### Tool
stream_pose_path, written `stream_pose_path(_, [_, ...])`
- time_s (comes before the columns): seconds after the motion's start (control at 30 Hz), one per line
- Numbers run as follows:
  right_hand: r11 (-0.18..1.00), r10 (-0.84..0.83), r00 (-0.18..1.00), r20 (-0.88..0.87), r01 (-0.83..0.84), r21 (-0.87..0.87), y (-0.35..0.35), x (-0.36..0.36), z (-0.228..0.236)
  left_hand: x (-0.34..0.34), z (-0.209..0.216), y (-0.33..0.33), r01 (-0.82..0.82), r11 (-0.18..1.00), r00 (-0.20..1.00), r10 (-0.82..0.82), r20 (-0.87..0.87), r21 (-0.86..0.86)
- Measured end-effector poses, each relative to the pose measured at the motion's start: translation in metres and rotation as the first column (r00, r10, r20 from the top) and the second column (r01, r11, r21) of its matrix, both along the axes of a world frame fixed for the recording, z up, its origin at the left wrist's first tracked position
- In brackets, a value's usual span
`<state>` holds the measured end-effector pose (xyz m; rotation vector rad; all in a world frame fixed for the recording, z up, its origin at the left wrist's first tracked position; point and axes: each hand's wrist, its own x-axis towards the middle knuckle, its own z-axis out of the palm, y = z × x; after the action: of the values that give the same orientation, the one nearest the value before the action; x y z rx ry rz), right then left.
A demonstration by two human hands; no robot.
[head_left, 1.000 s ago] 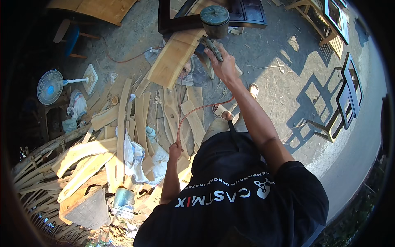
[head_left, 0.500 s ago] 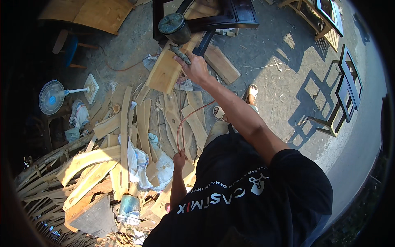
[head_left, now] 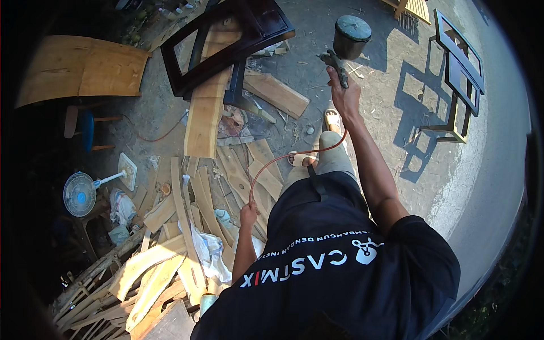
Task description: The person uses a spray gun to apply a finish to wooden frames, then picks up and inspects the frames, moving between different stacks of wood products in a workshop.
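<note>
My right hand (head_left: 347, 97) is closed round the grip of a spray gun (head_left: 338, 69). A dark lidded paint cup (head_left: 352, 37) sits on top of the gun, upright or nearly so. From the gun a thin red-orange air hose (head_left: 294, 152) droops across my legs to my left hand (head_left: 248, 215), whose fingers are wrapped round it. Ahead and to the left, a glossy dark brown wooden frame (head_left: 226, 45) rests tilted over a long pale plank (head_left: 203, 122). The spray gun is apart from the frame, to its right.
Loose boards (head_left: 184, 226) and white sacks (head_left: 208, 252) cover the ground at left. A standing fan (head_left: 79, 194) and a wooden tabletop (head_left: 85, 67) are farther left. Dark framed panels (head_left: 466, 82) lean at right beside the road. A short plank (head_left: 277, 93) lies ahead.
My right hand has swung the spray gun to the right, away from the plank and frame. The view has turned and my body has shifted; my left hand still holds the hose.
</note>
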<state>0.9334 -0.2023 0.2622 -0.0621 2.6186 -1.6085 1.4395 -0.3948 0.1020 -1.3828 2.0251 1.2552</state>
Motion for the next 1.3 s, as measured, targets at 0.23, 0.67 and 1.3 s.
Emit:
stream_pose_path(0.23, [0.979, 0.196, 0.965, 0.175, -0.182, -0.095, 0.042, -0.049, 0.010, -0.066, 0.012, -0.002, 0.118, 0.992, 0.993, -0.117, 0.021, -0.042])
stream_pose_path(0.67, [0.784, 0.620, 0.761, 0.194, -0.609, -0.116, 0.012, -0.300, 0.009, -0.228, 0.030, 0.106, -0.068, 0.994, 0.993, 0.077, 0.094, -0.087])
stream_pose_path(1.3, [0.604, 0.791, 0.521, 0.320, -0.747, -0.277, -0.024, -0.466, -0.013, -0.374, 0.086, 0.186, -0.128, 0.975, 0.978, 0.155, 0.142, -0.182])
